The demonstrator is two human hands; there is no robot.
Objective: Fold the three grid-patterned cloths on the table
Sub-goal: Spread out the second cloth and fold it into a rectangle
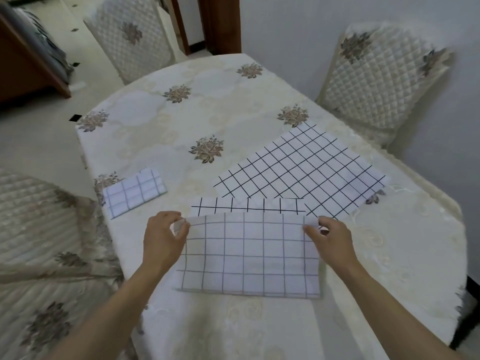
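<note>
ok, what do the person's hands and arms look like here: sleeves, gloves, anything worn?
Left hand and right hand are bare: no gloves, and no ring, watch or wristband that shows. Both arms are uncovered down to the bottom edge of the frame, with no sleeve in view.

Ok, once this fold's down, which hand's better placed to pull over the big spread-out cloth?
Right hand, probably: the spread cloth lies just beyond it. The left hand sits nearer the folded cloth.

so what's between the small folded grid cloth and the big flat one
Only a bare strip of the cream flower-patterned tablecloth lies between the small folded grid cloth and the large flat black-gridded cloth, seen in the head view.
</note>
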